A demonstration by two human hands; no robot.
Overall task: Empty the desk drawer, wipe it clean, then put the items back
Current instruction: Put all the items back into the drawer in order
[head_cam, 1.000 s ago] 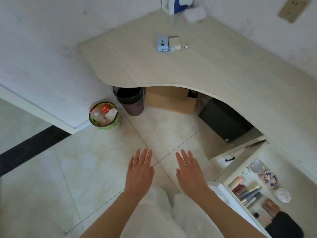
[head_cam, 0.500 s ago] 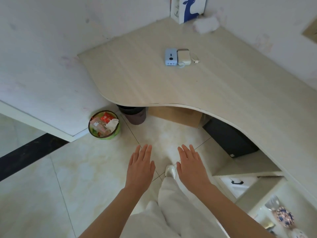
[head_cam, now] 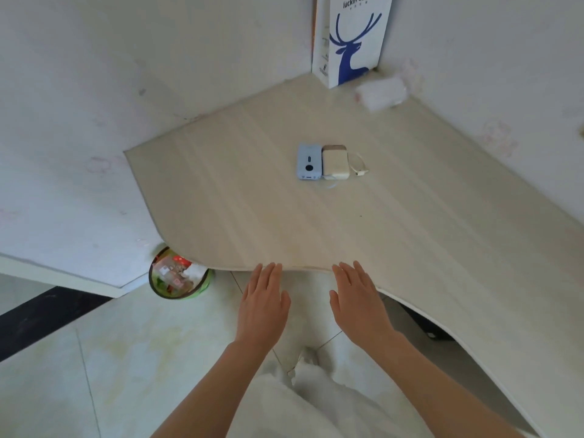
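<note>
Both the bare left hand [head_cam: 264, 303] and right hand [head_cam: 358, 300] are flat, fingers straight, holding nothing, at the pale wooden desk [head_cam: 395, 235] edge; the drawer is out of view, so a blind reach could miss it

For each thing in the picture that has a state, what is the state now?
left hand: open, fingers straight, holds nothing
right hand: open, fingers straight, holds nothing
green bin: upright, full of rubbish
paper bag: upright in desk corner
blue power bank: lying flat on desk
</note>
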